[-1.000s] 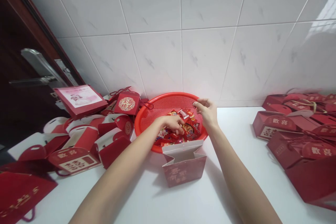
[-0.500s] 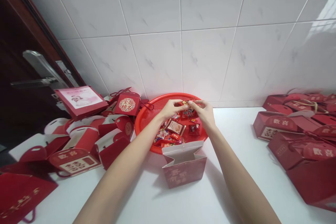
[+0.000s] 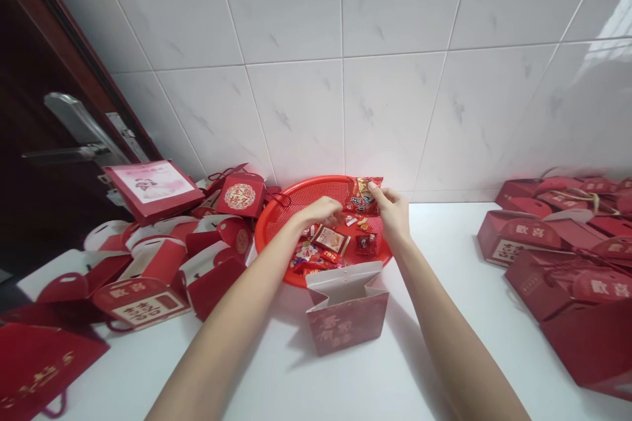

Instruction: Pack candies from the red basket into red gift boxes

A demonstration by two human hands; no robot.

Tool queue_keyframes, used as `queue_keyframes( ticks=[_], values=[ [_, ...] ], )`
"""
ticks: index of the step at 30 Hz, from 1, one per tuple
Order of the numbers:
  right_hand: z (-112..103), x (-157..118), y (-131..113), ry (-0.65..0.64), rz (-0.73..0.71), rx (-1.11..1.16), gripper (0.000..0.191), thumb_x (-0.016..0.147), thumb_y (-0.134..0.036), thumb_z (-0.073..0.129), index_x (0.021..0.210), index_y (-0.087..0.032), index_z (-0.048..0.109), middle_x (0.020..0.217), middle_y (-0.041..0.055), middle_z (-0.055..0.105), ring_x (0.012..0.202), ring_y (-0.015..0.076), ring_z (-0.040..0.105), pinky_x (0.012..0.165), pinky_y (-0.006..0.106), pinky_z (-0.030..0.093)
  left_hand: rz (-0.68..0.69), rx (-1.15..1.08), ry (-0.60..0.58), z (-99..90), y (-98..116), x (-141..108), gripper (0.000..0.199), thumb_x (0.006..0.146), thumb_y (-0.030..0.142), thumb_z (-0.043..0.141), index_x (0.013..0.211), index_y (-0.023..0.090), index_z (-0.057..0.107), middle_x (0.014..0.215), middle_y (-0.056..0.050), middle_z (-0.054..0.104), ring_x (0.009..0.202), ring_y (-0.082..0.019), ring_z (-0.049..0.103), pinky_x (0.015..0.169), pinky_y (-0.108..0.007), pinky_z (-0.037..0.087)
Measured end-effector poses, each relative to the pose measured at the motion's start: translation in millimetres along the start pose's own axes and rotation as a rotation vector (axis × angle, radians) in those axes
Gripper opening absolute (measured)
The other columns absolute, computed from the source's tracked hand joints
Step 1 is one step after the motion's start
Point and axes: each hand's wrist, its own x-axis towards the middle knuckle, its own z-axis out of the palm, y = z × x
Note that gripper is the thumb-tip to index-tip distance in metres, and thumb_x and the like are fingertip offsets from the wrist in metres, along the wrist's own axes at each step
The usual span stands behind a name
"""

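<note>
A red plastic basket [image 3: 282, 212] stands against the wall with several wrapped snacks in it. My right hand [image 3: 394, 210] pinches a red and gold snack packet [image 3: 363, 196] over its back right side. Above the middle of the basket is my left hand [image 3: 323, 212], its fingers curled together; what they hold, if anything, is hidden. Below both hands a beige and brown packet [image 3: 330, 239] lies among the snacks, with a small dark red packet [image 3: 365, 245] to its right. An open-topped red paper box [image 3: 348, 325] stands upright in front of the basket.
Several red gift boxes [image 3: 143, 302] crowd the left of the white table [image 3: 266, 375], near a dark door with a metal handle [image 3: 74, 125]. More red boxes [image 3: 582, 296] stand at the right. A tiled wall [image 3: 306, 118] rises behind.
My hands have moved apart, the left one down and to the left. The red and gold packet now shows upright in my right hand at the back of the basket.
</note>
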Motion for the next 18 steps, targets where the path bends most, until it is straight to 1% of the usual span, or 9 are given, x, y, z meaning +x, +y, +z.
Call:
queue_keyframes(
  ticks=[2, 4, 6, 7, 9, 12, 14, 16, 18],
  values=[
    [0.5, 0.1, -0.1, 0.007, 0.004, 0.002, 0.042, 0.062, -0.054, 0.080, 0.058, -0.017, 0.062, 0.057, -0.0026, 0.058, 0.058, 0.0114, 0.046, 0.057, 0.026, 0.038, -0.057, 0.122, -0.084, 1.2, -7.7, -0.2, 0.010, 0.060, 0.024, 0.068, 0.065, 0.016, 0.067, 0.064, -0.003, 0.066, 0.066, -0.019, 0.062, 0.061, -0.027, 0.046],
    [0.6, -0.2, -0.4, 0.000, 0.006, -0.004, 0.042, 0.062, -0.054, 0.081, 0.058, -0.017, 0.062, 0.056, -0.0028, 0.057, 0.057, 0.0111, 0.045, 0.056, 0.025, 0.038, -0.092, 0.224, -0.137, 2.8, -12.7, -0.8, 0.022, 0.045, 0.019, 0.078, 0.064, 0.018, 0.068, 0.061, 0.000, 0.065, 0.066, -0.020, 0.062, 0.061, -0.026, 0.045],
    [0.3, -0.9, -0.7, -0.010, 0.019, -0.008, 0.042, 0.062, -0.054, 0.081, 0.059, -0.017, 0.063, 0.058, -0.0023, 0.058, 0.057, 0.0114, 0.047, 0.057, 0.026, 0.039, -0.117, 0.354, -0.157, 4.8, -12.4, -1.8, 0.036, 0.038, 0.022, 0.086, 0.070, 0.020, 0.068, 0.070, 0.000, 0.069, 0.073, -0.022, 0.064, 0.065, -0.026, 0.046],
    [0.1, -1.3, -0.9, -0.012, 0.029, -0.010, 0.042, 0.062, -0.054, 0.081, 0.060, -0.017, 0.063, 0.059, -0.0020, 0.059, 0.058, 0.0117, 0.048, 0.058, 0.026, 0.039, -0.125, 0.432, -0.136, 5.9, -10.2, -2.4, 0.041, 0.037, 0.026, 0.088, 0.073, 0.020, 0.068, 0.077, -0.002, 0.071, 0.078, -0.024, 0.066, 0.068, -0.028, 0.047],
    [-0.4, -2.3, -1.1, -0.011, 0.047, -0.007, 0.041, 0.063, -0.053, 0.081, 0.060, -0.017, 0.063, 0.060, -0.0015, 0.060, 0.060, 0.0122, 0.049, 0.059, 0.026, 0.040, -0.142, 0.571, -0.037, 7.7, -3.4, -3.8, 0.045, 0.046, 0.033, 0.089, 0.083, 0.019, 0.069, 0.094, -0.009, 0.074, 0.091, -0.030, 0.067, 0.078, -0.033, 0.049],
    [-1.1, -3.2, -0.7, -0.015, 0.046, -0.004, 0.040, 0.064, -0.053, 0.081, 0.061, -0.017, 0.064, 0.061, -0.0012, 0.061, 0.060, 0.0126, 0.051, 0.059, 0.026, 0.041, -0.165, 0.631, 0.159, 7.1, 5.1, -5.2, 0.037, 0.075, 0.033, 0.072, 0.107, 0.016, 0.065, 0.120, -0.022, 0.067, 0.111, -0.037, 0.062, 0.089, -0.042, 0.046],
    [-1.2, -3.1, 0.1, -0.022, 0.032, -0.014, 0.041, 0.065, -0.054, 0.081, 0.061, -0.017, 0.064, 0.061, -0.0009, 0.061, 0.060, 0.0127, 0.050, 0.058, 0.026, 0.040, -0.183, 0.623, 0.196, 3.8, 4.7, -5.3, 0.032, 0.084, 0.031, 0.062, 0.111, 0.014, 0.064, 0.123, -0.025, 0.065, 0.113, -0.038, 0.062, 0.089, -0.044, 0.046],
    [-0.9, -2.8, 0.9, -0.021, 0.026, -0.022, 0.043, 0.065, -0.055, 0.080, 0.060, -0.017, 0.063, 0.060, -0.0009, 0.060, 0.059, 0.0125, 0.049, 0.057, 0.026, 0.039, -0.196, 0.598, 0.133, -0.2, -0.8, -4.6, 0.030, 0.080, 0.038, 0.067, 0.097, 0.014, 0.069, 0.106, -0.021, 0.072, 0.099, -0.035, 0.067, 0.081, -0.039, 0.050],
    [-0.3, -2.5, 1.5, -0.028, 0.024, -0.026, 0.043, 0.066, -0.057, 0.079, 0.059, -0.017, 0.063, 0.059, -0.0011, 0.059, 0.057, 0.0123, 0.048, 0.056, 0.026, 0.039, -0.201, 0.545, -0.064, -2.4, -8.1, -3.5, 0.036, 0.064, 0.048, 0.080, 0.078, 0.017, 0.071, 0.081, -0.012, 0.074, 0.078, -0.028, 0.068, 0.067, -0.032, 0.050]
  ],
)
